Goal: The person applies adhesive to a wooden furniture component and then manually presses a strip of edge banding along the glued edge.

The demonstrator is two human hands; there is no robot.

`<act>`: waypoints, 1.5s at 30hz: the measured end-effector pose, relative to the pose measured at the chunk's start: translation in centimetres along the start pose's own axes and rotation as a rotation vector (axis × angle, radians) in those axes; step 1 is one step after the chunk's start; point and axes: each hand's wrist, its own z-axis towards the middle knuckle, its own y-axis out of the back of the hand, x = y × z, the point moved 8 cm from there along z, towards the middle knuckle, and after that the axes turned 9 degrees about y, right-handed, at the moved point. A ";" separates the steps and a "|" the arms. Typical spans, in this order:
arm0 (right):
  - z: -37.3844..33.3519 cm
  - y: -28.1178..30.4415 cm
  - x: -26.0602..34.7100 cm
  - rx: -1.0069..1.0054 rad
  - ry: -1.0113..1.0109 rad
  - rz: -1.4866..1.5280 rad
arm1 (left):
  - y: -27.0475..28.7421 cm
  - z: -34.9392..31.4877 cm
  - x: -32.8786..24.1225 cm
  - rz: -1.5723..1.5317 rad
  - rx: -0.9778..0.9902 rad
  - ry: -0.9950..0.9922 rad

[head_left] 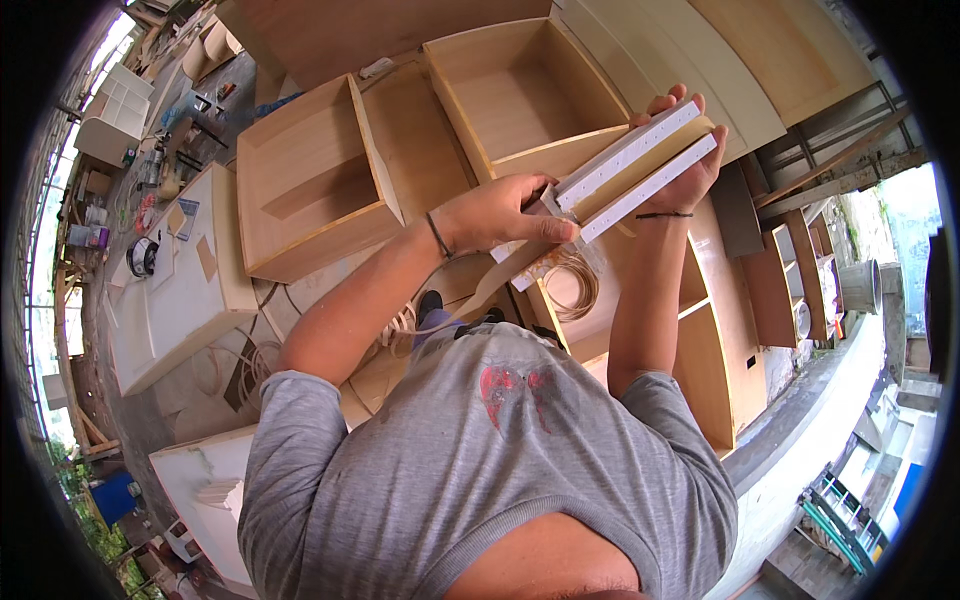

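Observation:
Up in front of my chest I hold a long, channel-shaped wooden piece (650, 160) with two white, dotted edges and a tan groove between them. My right hand (706, 165) is wrapped round its far end from beneath, fingertips showing past its far side. My left hand (515, 212) is closed at the near end, thumb pressed over a greyish, stained block (552, 205). From under that thumb a flat tan strip (495, 287) curves down toward my waist. How the strip meets the block is hidden by my hand.
Open wooden drawer boxes (310, 175) lie ahead, with another box (530, 95) beyond. Below my hands is a coil of tan banding (573, 290) beside a wooden cabinet frame (700, 370). A white panel unit (180, 280) stands left, with a tape roll (142, 257) on it.

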 end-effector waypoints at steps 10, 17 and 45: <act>0.8 1.9 1.6 -0.085 0.088 -0.167 | 0.1 0.1 1.2 0.137 -0.126 0.040; -0.1 3.9 0.9 0.116 -0.036 -0.145 | 1.9 -3.3 2.5 0.238 -0.199 0.016; -6.2 7.6 -1.5 -0.028 -0.108 -0.186 | 1.9 -7.4 4.6 0.200 -0.172 0.092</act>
